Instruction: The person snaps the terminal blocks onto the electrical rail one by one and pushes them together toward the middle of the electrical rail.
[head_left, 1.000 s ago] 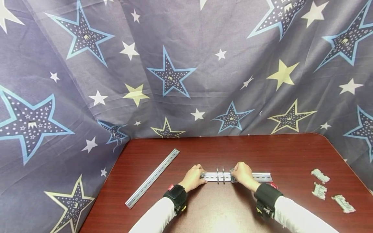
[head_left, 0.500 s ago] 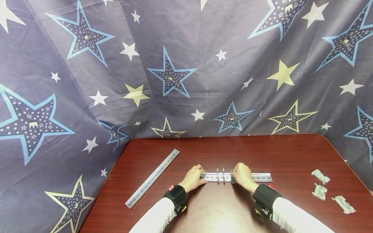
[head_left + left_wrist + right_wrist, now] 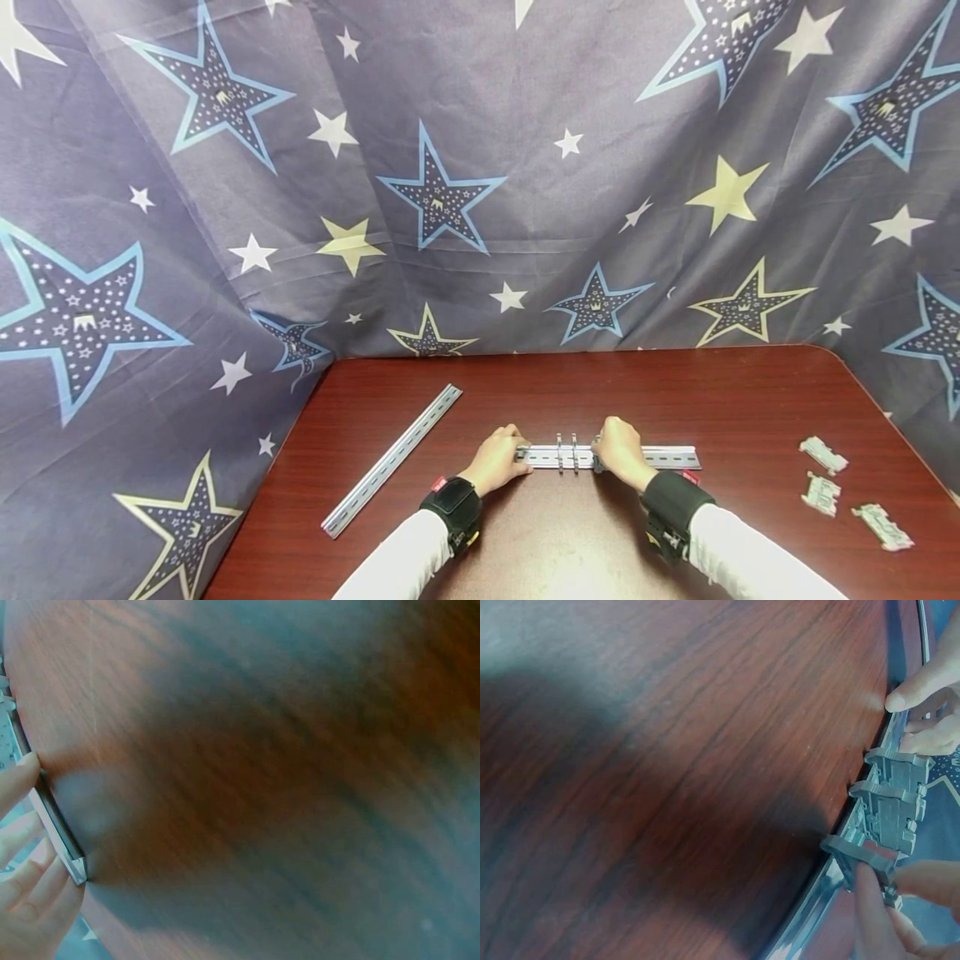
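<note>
A slotted metal DIN rail (image 3: 671, 457) lies crosswise on the table in the head view. My left hand (image 3: 495, 460) grips its left end; in the left wrist view the thumb and fingers hold the rail's edges (image 3: 56, 825). Two slim grey terminal blocks (image 3: 559, 454) stand upright across the rail between my hands. Just right of them, my right hand (image 3: 624, 454) pinches another grey terminal block (image 3: 859, 859) between thumb and fingers. That block sits at the rail, slightly tilted in the right wrist view; whether it is seated is hidden by my fingers.
A second, bare DIN rail (image 3: 393, 458) lies diagonally on the left of the table. Several pale terminal blocks, one of them the nearest terminal block (image 3: 883, 527), lie flat at the right. A star-patterned cloth (image 3: 465, 275) hangs behind the brown table (image 3: 525, 383).
My right wrist and forearm have shifted a little to the left, while the fingers stay on the terminal block. The left hand and the rail look unmoved.
</note>
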Demonstrator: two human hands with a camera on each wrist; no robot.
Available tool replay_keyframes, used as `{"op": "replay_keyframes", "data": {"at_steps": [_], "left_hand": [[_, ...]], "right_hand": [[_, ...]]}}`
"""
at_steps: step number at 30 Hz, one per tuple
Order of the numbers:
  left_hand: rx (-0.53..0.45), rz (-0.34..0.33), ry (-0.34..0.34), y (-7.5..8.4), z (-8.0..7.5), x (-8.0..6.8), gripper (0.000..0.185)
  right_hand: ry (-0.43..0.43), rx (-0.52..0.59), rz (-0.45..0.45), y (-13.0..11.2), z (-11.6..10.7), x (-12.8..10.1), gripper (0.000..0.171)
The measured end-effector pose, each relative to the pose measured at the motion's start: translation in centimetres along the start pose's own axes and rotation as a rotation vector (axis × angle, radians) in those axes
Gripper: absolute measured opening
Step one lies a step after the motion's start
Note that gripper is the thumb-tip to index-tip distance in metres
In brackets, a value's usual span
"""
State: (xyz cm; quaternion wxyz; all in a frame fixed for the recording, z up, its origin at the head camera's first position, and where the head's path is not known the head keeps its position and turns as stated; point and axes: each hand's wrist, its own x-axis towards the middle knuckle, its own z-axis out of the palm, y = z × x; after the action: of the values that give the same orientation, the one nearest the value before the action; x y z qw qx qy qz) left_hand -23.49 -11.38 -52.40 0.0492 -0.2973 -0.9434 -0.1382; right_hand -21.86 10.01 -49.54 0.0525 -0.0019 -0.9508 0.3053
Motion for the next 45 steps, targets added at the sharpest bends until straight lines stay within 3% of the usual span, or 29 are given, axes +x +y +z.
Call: {"op": "replay_keyframes", "data": {"at_steps": [11, 18, 28, 38, 45], "left_hand": [[0.002, 0.014, 0.007, -0.2, 0.2, 0.0, 0.029], [-0.001, 0.010, 0.002, -0.1, 0.2, 0.0, 0.030], [0.018, 0.011, 0.011, -0.2, 0.5, -0.1, 0.031], [-0.049, 0.101, 0.087, -1.7, 1.9, 0.1, 0.029], [-0.026, 0.052, 0.057, -0.5, 0.8, -0.1, 0.027]], "right_hand": [[0.035, -0.033, -0.030, -0.9, 0.0, 0.1, 0.012], [0.015, -0.071, 0.005, -1.0, 0.2, 0.6, 0.005], [-0.021, -0.071, 0.067, -1.5, 0.2, 0.9, 0.009], [-0.038, -0.059, 0.044, -0.6, 0.1, 1.1, 0.006], [-0.075, -0.066, 0.054, -0.5, -0.3, 1.1, 0.014]]}}
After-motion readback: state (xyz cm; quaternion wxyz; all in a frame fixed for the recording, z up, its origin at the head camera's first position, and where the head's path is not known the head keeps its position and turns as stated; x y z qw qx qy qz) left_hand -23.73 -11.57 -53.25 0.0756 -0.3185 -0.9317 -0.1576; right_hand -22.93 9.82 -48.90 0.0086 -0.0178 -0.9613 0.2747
